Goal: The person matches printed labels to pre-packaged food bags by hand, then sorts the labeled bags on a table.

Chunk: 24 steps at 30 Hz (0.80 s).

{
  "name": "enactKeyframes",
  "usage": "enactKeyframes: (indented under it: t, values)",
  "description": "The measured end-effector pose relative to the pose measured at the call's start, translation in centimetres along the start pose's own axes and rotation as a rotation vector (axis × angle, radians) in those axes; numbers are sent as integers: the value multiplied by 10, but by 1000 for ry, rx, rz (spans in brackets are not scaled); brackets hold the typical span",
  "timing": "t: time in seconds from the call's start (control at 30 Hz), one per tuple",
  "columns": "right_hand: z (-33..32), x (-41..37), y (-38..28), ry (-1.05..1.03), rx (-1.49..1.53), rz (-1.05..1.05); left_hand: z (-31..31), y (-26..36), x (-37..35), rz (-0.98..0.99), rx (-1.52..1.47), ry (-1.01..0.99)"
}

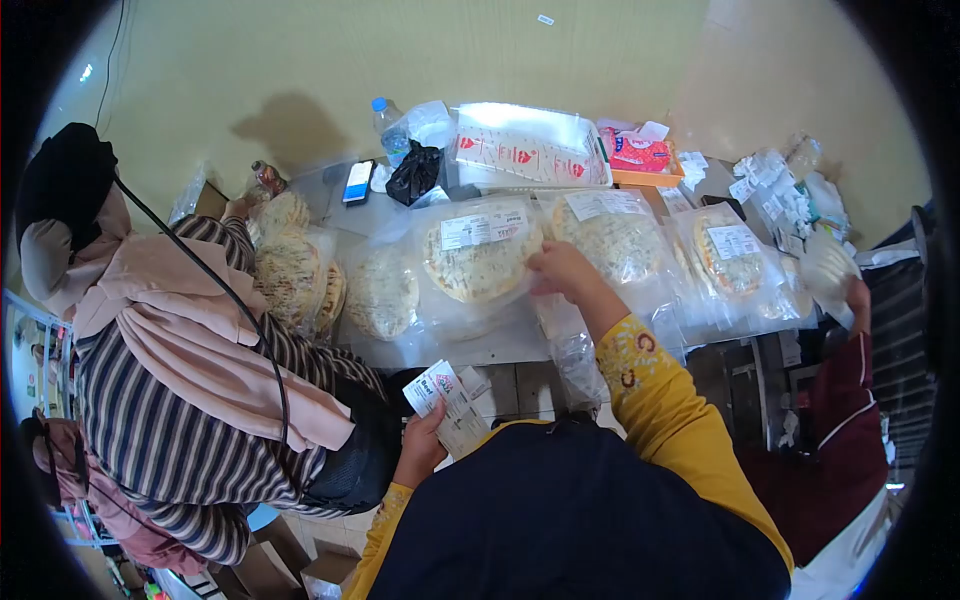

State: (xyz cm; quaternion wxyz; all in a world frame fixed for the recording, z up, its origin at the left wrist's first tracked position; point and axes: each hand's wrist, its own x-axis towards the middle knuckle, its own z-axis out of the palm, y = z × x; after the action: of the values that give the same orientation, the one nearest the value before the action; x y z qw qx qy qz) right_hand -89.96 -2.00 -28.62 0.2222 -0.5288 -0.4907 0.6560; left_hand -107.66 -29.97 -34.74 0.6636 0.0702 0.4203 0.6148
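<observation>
My left hand (424, 440) is closed on a small stack of printed labels (447, 405) near the table's front edge. My right hand (563, 270) reaches over the table, its fingers drawn together at the right edge of a bagged flatbread (478, 262). That clear bag bears a white label (484, 230) near its top. Whether the fingers pinch the plastic is too small to tell. Right of this hand lies another labelled bagged flatbread (612, 245); to the left of the first one is a bagged flatbread without a visible label (382, 295).
Along the back stand a water bottle (390, 130), a phone (358, 182), a black plastic bag (414, 174), a white box (530, 148) and an orange tray (648, 178). A striped-sleeved person (180, 400) is at left, another person (830, 430) at right beside crumpled papers (768, 190).
</observation>
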Motion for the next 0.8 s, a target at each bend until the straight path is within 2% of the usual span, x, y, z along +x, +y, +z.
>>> enactKeyframes:
  t: [0.03, 0.13, 0.23, 0.33, 0.4, 0.43, 0.47, 0.53, 0.6, 0.7, 0.8]
  values:
    - [0, 4, -2, -47, 216, -53, -1, 0, -1, -1, -9, 11]
    - [5, 5, -39, -146, 606, -121, 4, -1, 2, 10, -22, 30]
    - [-11, 11, -84, -181, 663, -112, 10, -1, 3, 43, -10, 56]
    - [-51, -31, -131, -173, 662, -153, 16, -7, 6, 49, -34, 83]
    - [-99, -63, -152, -222, 601, -291, 24, -8, 3, 51, -41, 86]
    - [-130, -81, -157, -224, 566, -357, 25, -8, 1, 12, -4, 153]
    - [-162, -100, -160, -213, 580, -375, 27, -9, -2, -38, 36, 211]
    - [-230, -139, -161, -175, 602, -424, 36, -11, -2, -65, 35, 199]
    - [-307, -170, -149, -54, 571, -498, 68, -13, -9, 10, 86, 131]
    - [-398, -219, -122, 127, 506, -576, 61, -25, -2, 54, 78, 61]
    - [-464, -242, -101, 360, 364, -517, 89, -30, -2, -76, 82, 55]
